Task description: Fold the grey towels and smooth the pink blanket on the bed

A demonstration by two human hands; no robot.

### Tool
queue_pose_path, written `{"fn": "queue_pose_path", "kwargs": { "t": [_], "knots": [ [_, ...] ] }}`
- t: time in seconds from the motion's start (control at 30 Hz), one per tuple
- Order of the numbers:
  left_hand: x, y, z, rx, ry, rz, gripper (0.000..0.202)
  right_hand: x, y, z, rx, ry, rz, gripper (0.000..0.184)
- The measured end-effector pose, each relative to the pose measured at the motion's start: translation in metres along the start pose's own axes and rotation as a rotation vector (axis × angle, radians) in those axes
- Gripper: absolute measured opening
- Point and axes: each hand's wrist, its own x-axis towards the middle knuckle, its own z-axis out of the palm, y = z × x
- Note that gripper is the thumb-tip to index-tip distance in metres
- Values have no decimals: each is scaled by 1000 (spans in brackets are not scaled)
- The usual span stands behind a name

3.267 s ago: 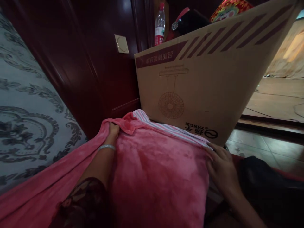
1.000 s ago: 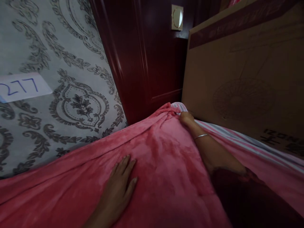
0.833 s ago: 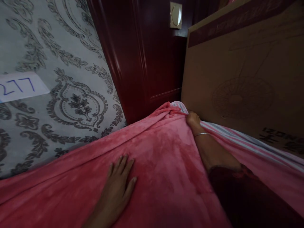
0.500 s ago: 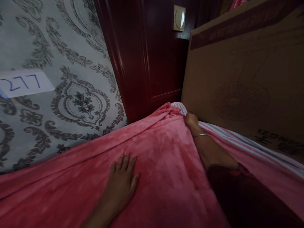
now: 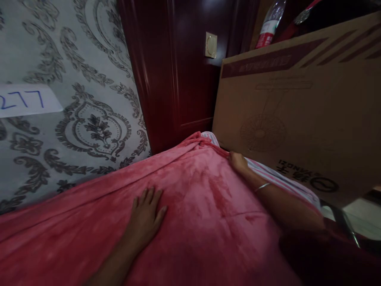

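A plush pink-red blanket [image 5: 190, 206] covers the bed before me, with slight creases on its surface. Flat on it lies my left hand [image 5: 145, 218], palm down and fingers spread. My right hand [image 5: 238, 161] is closed on the blanket's right edge near the far corner; its fingertips are partly hidden. A silvery bangle [image 5: 262, 186] circles the right wrist. Beneath that edge a striped sheet [image 5: 268, 170] in white, grey and pink shows, and a bit of it also sticks out at the far corner.
A big cardboard box [image 5: 321, 115] with a fan drawing stands along the right side, and a plastic bottle [image 5: 269, 26] rises behind it. Dark red wood panelling [image 5: 190, 79] is at the far end. Patterned wallpaper [image 5: 98, 75] with a paper marked 277 [image 5: 29, 101] borders the left.
My right hand has moved along the blanket's edge, nearer to me and away from the far corner, still gripping. My left hand stays flat. The view has swung right, showing more box and the bottle.
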Motion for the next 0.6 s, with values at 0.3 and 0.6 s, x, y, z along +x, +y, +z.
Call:
{"fn": "queue_pose_path", "kwargs": {
  "t": [0.3, 0.6],
  "knots": [
    [0, -5, 8, -42, -33, 156, 59, 11, 17, 9, -6, 5, 94, 35],
    [7, -6, 8, -5, 2, 179, 59, -11, 57, -28, 159, -59, 51, 47]
  ]
}}
